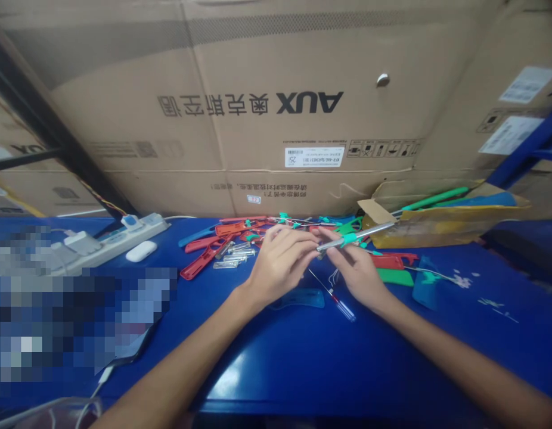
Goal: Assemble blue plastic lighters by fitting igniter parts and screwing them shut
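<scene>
Forearms [199, 348] over blue table [303, 360]; left grip [278, 259], right grip [360, 275] clasping silver rod [372, 232]; cardboard [258, 56] behind.

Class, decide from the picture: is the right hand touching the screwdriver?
Apart: the head view shows blue tabletop between the right hand and the screwdriver.

Beyond the far edge of the table [276, 369], upside down on the big cardboard [267, 53], stands "AUX 奥克斯空调" in large black print. Its white label [314, 157] shows "25" and a code starting "KF", the rest too small to read. Handling signs [383, 149] sit alongside. Lower print includes "师傅您辛苦了!". "AUX" also shows partly on the cardboard at far left [16, 173]. The labels at right [529, 83] are illegible.
</scene>
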A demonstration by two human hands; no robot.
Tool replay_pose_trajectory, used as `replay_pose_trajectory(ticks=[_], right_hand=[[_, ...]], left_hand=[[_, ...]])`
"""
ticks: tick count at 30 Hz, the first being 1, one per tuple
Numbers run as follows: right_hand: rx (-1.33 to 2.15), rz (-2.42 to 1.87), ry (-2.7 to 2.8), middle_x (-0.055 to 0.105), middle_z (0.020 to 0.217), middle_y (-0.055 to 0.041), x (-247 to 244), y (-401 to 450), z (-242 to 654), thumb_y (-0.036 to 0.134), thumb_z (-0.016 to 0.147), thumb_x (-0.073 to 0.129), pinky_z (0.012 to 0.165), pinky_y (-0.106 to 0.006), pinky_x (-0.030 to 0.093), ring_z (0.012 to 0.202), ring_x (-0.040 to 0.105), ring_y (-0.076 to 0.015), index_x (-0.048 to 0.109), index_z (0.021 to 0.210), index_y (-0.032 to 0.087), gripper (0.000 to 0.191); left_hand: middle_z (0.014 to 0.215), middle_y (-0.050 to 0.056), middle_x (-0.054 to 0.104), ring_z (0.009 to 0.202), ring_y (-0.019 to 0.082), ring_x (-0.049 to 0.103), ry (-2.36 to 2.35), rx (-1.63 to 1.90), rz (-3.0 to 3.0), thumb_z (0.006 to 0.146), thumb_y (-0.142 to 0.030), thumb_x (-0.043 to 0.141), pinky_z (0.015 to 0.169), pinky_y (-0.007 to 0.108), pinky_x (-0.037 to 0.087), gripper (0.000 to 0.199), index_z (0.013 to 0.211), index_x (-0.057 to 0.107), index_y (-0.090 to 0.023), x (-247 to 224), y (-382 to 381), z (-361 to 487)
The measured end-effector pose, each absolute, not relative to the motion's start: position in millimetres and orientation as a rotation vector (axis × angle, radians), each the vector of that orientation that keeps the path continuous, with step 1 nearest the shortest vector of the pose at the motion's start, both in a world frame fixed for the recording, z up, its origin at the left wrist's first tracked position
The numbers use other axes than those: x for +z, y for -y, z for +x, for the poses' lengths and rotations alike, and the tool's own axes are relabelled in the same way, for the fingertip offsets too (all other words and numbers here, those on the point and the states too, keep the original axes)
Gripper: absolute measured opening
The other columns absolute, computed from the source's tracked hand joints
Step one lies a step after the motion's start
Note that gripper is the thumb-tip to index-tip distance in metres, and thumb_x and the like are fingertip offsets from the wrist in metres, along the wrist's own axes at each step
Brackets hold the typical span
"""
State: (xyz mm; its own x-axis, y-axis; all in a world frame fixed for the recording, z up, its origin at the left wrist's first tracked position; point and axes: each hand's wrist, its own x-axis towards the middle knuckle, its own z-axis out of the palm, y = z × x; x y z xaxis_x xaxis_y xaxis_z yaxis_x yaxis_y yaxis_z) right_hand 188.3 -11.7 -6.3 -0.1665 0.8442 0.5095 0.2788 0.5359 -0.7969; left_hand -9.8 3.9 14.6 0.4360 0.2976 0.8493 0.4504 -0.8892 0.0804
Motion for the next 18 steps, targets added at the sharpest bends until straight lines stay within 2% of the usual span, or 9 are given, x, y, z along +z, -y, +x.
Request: replay_pose_trajectory(ticks=[5, 9, 12, 15, 18], right_hand=[[0.485, -0.934, 1.684, 0.076, 0.115, -0.0034, 4.0, 17.6, 194.6, 0.04, 0.096, 0.062, 0.106, -0.045, 0.047, 0.113, 0.067, -0.0238, 0.076, 0.112, 0.028, 0.024], [0.529, -0.992, 1.625, 0.077, 0.11, -0.0036, 14.8, 19.4, 200.6, 0.041, 0.096, 0.061, 0.098, -0.042, 0.054, 0.105, 0.07, -0.0233, 0.078, 0.107, 0.026, 0.025], [0.621, -1.006, 1.585, 0.078, 0.106, -0.0056, 17.2, 18.9, 202.0, 0.044, 0.095, 0.062, 0.092, -0.042, 0.057, 0.098, 0.072, -0.0233, 0.077, 0.109, 0.023, 0.03], [0.72, -1.001, 1.541, 0.078, 0.097, -0.0066, 15.2, 18.7, 199.7, 0.048, 0.094, 0.062, 0.081, -0.04, 0.06, 0.084, 0.073, -0.0217, 0.075, 0.111, 0.021, 0.035], [0.795, -0.952, 1.521, 0.078, 0.093, -0.0069, 13.3, 19.5, 196.4, 0.048, 0.094, 0.063, 0.076, -0.036, 0.061, 0.08, 0.074, -0.0203, 0.074, 0.112, 0.019, 0.036]], left_hand=[[0.119, 0.007, 0.07, 0.106, 0.022, 0.062, 0.758, -1.187, -2.714, 0.102, -0.028, 0.054, 0.097, 0.042, 0.043, 0.018, 0.115, 0.062, -0.019, 11.3, -9.4, -11.6], [0.133, 0.009, 0.063, 0.123, 0.023, 0.055, 0.817, -0.866, -2.953, 0.104, -0.015, 0.04, 0.103, 0.042, 0.044, 0.036, 0.138, 0.051, -0.02, 2.0, -16.8, -17.2], [0.144, 0.008, 0.057, 0.133, 0.023, 0.049, 0.768, -0.753, -3.02, 0.105, -0.015, 0.04, 0.109, 0.043, 0.039, 0.043, 0.147, 0.043, -0.022, -8.0, -19.4, -17.9], [0.142, 0.008, 0.059, 0.13, 0.023, 0.05, 0.745, -0.759, -3.001, 0.105, -0.023, 0.046, 0.106, 0.042, 0.04, 0.038, 0.143, 0.049, -0.023, -14.4, -20.4, -15.4], [0.128, 0.006, 0.067, 0.118, 0.022, 0.055, 0.763, -0.753, -2.951, 0.105, -0.027, 0.048, 0.099, 0.04, 0.04, 0.025, 0.122, 0.065, -0.022, -14.7, -21.4, -13.0]])
